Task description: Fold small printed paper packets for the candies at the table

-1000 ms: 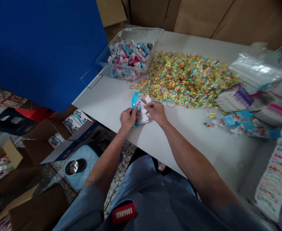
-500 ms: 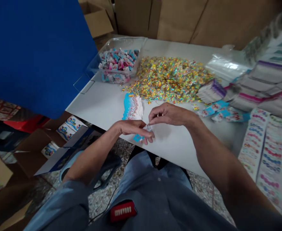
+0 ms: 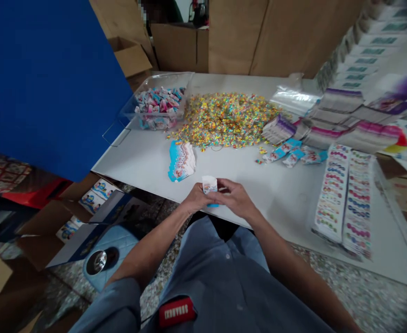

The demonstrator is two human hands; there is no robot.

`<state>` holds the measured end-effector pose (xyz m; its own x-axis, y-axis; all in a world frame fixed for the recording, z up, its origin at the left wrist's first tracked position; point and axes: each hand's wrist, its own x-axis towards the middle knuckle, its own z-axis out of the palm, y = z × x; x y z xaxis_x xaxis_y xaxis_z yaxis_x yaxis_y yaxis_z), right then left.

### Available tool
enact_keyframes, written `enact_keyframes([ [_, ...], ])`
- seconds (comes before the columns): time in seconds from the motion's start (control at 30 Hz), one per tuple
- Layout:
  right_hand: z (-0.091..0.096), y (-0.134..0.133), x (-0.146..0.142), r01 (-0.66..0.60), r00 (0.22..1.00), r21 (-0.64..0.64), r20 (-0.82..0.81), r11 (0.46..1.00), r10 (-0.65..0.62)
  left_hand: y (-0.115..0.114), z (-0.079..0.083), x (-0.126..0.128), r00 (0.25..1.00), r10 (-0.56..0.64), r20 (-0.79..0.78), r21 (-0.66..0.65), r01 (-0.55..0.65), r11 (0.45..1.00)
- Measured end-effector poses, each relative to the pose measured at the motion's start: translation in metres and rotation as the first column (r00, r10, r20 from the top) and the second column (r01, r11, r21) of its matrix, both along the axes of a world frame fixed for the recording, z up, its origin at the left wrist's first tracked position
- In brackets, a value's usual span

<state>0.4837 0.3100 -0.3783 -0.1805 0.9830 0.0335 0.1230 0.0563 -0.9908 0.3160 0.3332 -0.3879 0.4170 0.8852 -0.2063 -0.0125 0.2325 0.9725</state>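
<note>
Drawn toward us, our left hand (image 3: 197,200) and right hand (image 3: 234,199) pinch a white-and-blue paper card (image 3: 209,185), a blue-edged card stack (image 3: 181,161) set aside, a multicoloured packet heap (image 3: 222,120) still large.

Fig.: white tbl (image 3: 137,159). Far end: clear tray (image 3: 169,78) of pink & blue pkts (image 3: 157,106), w/ loose heap of multicolour bits (image 3: 224,120) just beside it. R side: clear bag (image 3: 295,99), stacked pink- & purple-edged pkgs (image 3: 342,125), 2 printed sheets (image 3: 344,199) w/ rows of coloured dots. L: blue panel (image 3: 51,83), tilted, partly over tbl. Behind: cardboard cartons (image 3: 238,41). Below: speckled floor (image 3: 356,286).
</note>
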Motion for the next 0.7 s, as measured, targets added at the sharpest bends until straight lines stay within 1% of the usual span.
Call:
enact_keyframes([
  [0.07, -0.008, -0.009, -0.001, 0.014, 1.0, 0.031, 0.013, 0.999, -0.014, 0.001, -0.008, 0.009, 0.997, 0.014, -0.071, 0.038, -0.012, 0.999],
  [0.13, -0.015, -0.011, 0.001, 0.053, 0.997, 0.094, 0.05, 0.994, -0.057, 0.004, -0.013, 0.013, 0.987, -0.027, -0.161, 0.076, 0.04, 0.996],
  [0.2, -0.021, -0.008, 0.007, 0.076, 0.992, 0.148, 0.088, 0.986, -0.089, 0.007, -0.014, 0.013, 0.965, -0.08, -0.248, 0.126, 0.114, 0.985],
  [0.27, -0.028, -0.002, 0.015, 0.104, 0.986, 0.151, 0.111, 0.983, -0.121, 0.011, -0.012, 0.007, 0.94, -0.051, -0.338, 0.209, 0.128, 0.97],
  [0.33, -0.035, 0.005, 0.022, 0.13, 0.98, 0.124, 0.134, 0.984, -0.146, 0.015, -0.011, -0.002, 0.92, 0.022, -0.392, 0.254, 0.086, 0.963],
  [0.37, -0.038, 0.008, 0.025, 0.13, 0.979, 0.107, 0.144, 0.986, -0.144, 0.017, -0.01, -0.007, 0.923, 0.048, -0.382, 0.239, 0.048, 0.97],
  [0.4, -0.042, 0.011, 0.027, 0.124, 0.98, 0.092, 0.144, 0.988, -0.136, 0.018, -0.011, -0.01, 0.937, 0.055, -0.345, 0.191, 0.013, 0.981],
  [0.47, -0.047, 0.015, 0.028, 0.103, 0.988, 0.057, 0.107, 0.993, -0.109, 0.019, -0.014, -0.014, 0.977, 0.039, -0.208, 0.035, -0.033, 0.999],
  [0.53, -0.051, 0.016, 0.025, 0.089, 0.994, 0.005, 0.056, 0.996, -0.089, 0.019, -0.018, -0.013, 0.996, 0.041, -0.074, -0.109, -0.049, 0.993],
  [0.57, -0.052, 0.017, 0.024, 0.092, 0.995, -0.021, 0.034, 0.996, -0.091, 0.019, -0.02, -0.012, 0.998, 0.049, -0.028, -0.155, -0.052, 0.987],
  [0.63, -0.054, 0.016, 0.02, 0.105, 0.995, -0.055, 0.009, 0.993, -0.104, 0.018, -0.023, -0.008, 0.997, 0.069, 0.036, -0.204, -0.06, 0.977],
  [0.7, -0.054, 0.015, 0.019, 0.105, 0.994, -0.057, 0.0, 0.993, -0.105, 0.018, -0.026, -0.005, 0.993, 0.092, 0.079, -0.225, -0.072, 0.972],
])
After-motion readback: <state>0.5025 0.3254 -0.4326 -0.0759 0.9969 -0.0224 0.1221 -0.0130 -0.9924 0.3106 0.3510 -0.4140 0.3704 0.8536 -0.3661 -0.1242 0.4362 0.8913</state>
